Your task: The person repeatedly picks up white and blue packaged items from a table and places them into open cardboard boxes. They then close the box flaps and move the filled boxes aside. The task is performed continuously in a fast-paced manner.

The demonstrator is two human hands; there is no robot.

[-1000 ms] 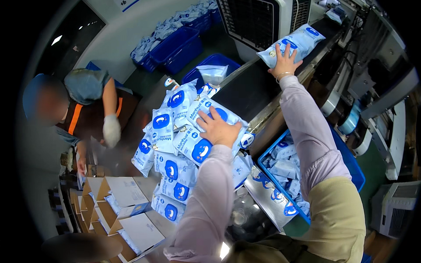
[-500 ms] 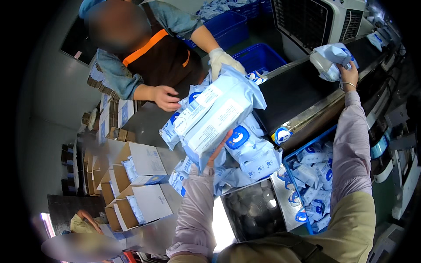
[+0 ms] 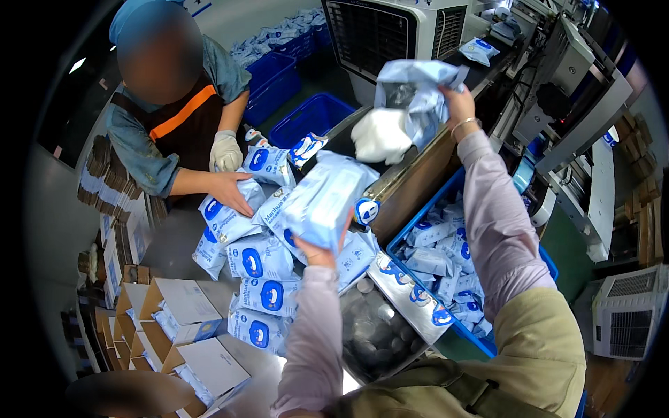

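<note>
My left hand (image 3: pixel 319 252) grips a light blue pack of wipes (image 3: pixel 331 195) by its lower end, holding it above a heap of similar packs. Out to the right, my right hand (image 3: pixel 460 108) pinches a loose light blue wrapper (image 3: pixel 426 87) over the conveyor belt. A white wad (image 3: pixel 382 136), which looks like folded wipes, hangs at the wrapper's lower side; blur hides whether it is still inside. Several flat-lying packs (image 3: pixel 261 256) cover the metal table (image 3: pixel 185 244) left of my left forearm.
Across the table a co-worker's bare hand (image 3: pixel 233 194) rests on a pack, the gloved one (image 3: pixel 226 152) beside it. A blue crate (image 3: pixel 398 244) full of packs stands right of the belt. Open cartons (image 3: pixel 182 306) stand lower left. A tub of round pieces (image 3: pixel 369 338) lies near me.
My view has turned right. The wrapper in my right hand has come inward along the belt, and the white wad now shows. The co-worker's hands have dropped to the packs on the table.
</note>
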